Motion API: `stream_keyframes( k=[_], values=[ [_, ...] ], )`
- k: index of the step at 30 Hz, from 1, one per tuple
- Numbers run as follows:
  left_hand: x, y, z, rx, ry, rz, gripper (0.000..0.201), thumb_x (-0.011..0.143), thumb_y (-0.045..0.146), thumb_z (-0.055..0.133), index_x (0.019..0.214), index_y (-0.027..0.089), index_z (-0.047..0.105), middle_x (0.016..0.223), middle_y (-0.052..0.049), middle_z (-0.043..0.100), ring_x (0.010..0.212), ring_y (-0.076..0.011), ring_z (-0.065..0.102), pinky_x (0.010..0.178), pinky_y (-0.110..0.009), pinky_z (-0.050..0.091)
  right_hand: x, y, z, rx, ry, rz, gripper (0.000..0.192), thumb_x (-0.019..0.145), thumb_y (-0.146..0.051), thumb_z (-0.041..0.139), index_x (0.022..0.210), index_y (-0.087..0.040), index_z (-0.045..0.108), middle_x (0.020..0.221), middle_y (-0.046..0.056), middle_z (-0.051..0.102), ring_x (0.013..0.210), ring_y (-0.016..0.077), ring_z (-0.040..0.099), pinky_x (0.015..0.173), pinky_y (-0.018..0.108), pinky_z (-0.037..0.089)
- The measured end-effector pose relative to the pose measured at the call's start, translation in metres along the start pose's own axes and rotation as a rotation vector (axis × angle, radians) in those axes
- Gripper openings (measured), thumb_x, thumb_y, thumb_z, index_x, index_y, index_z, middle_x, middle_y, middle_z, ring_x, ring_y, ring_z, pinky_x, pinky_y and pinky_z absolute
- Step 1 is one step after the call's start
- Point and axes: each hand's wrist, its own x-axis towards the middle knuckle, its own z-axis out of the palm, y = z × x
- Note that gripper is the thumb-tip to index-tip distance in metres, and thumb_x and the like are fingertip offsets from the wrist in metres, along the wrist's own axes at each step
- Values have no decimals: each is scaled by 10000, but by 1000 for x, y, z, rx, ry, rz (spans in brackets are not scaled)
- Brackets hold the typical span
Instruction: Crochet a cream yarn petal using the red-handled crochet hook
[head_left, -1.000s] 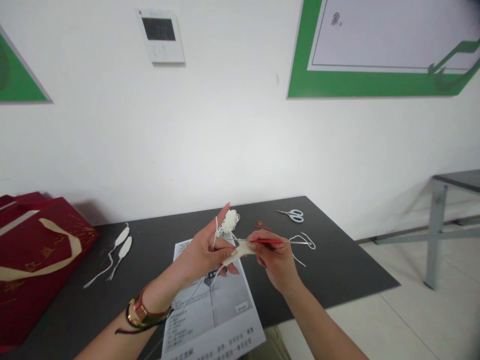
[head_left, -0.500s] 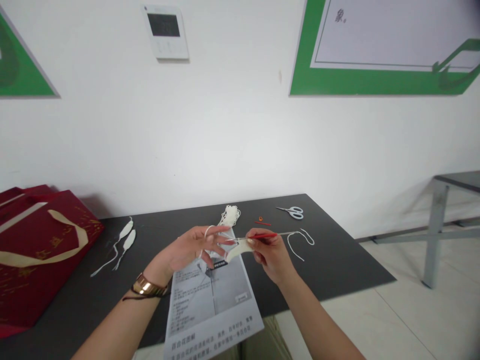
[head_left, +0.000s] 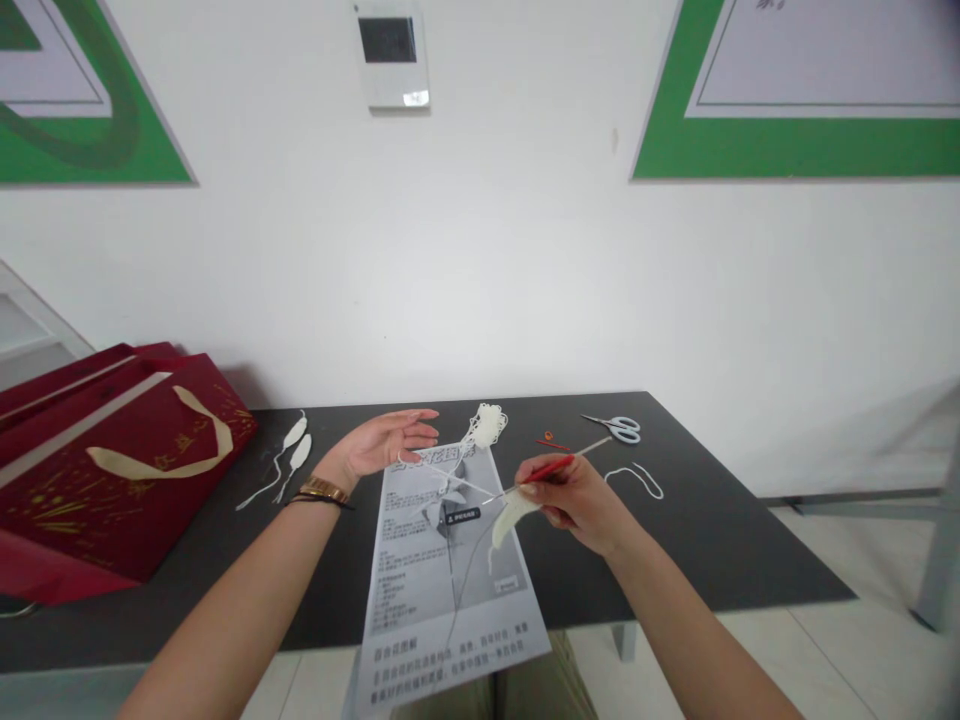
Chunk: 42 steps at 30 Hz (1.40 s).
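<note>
- My right hand (head_left: 574, 495), fingers clamped on a red hook (head_left: 551, 468), dangles a cream petal (head_left: 508, 515) over the sheet (head_left: 450, 560), mid-desk.
- My left hand (head_left: 386, 440) hovers, fingers apart, holding nothing.
- Unsupported, the petal's loop could slip off the hook.

White wall (head_left: 480, 260) (green-framed boards (head_left: 795, 150)), dark table (head_left: 697, 540), tiled floor (head_left: 862, 640).

Red gift bag (head_left: 112, 460) far left; scissors (head_left: 619, 429) rear right; wall panel (head_left: 391, 55).
</note>
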Motion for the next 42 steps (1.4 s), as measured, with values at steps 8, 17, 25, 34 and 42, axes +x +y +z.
stream_keyframes(
  k=[8,17,25,34,42],
  values=[
    [4,-4,50,52,-43,-44,347,726,293,716,1014,102,683,925,-117,701,753,-166,616,619,-239,441,9,-10,17,-144,-74,-56,215,641,-307,789,725,-135,691,440,-73,473,324,12,297,312,172,152],
    [-4,-2,114,-405,-303,-166,538,827,592,458,1007,120,643,853,-81,616,679,-161,565,427,-218,368,9,-8,19,-92,-48,-78,203,671,-311,778,753,-158,674,435,-78,450,321,17,276,308,171,126],
    [-9,5,89,-522,-296,-120,406,838,445,485,983,97,636,883,-105,616,612,-120,514,347,-166,232,9,-5,15,-26,-7,-43,233,629,-311,804,731,-147,673,449,-72,462,326,14,302,314,161,139],
    [0,-2,101,-465,-279,-176,376,796,385,553,983,76,654,816,-105,619,562,-109,499,350,-170,255,13,-2,18,4,-27,-47,228,621,-306,809,722,-152,674,446,-75,475,310,11,309,302,158,146],
    [-30,6,117,-734,-66,462,346,829,459,463,1044,272,660,1186,-46,608,1049,-229,561,885,-400,474,15,5,12,-12,-56,-43,212,628,-295,804,713,-146,681,450,-77,468,321,11,297,299,158,162]
  ],
)
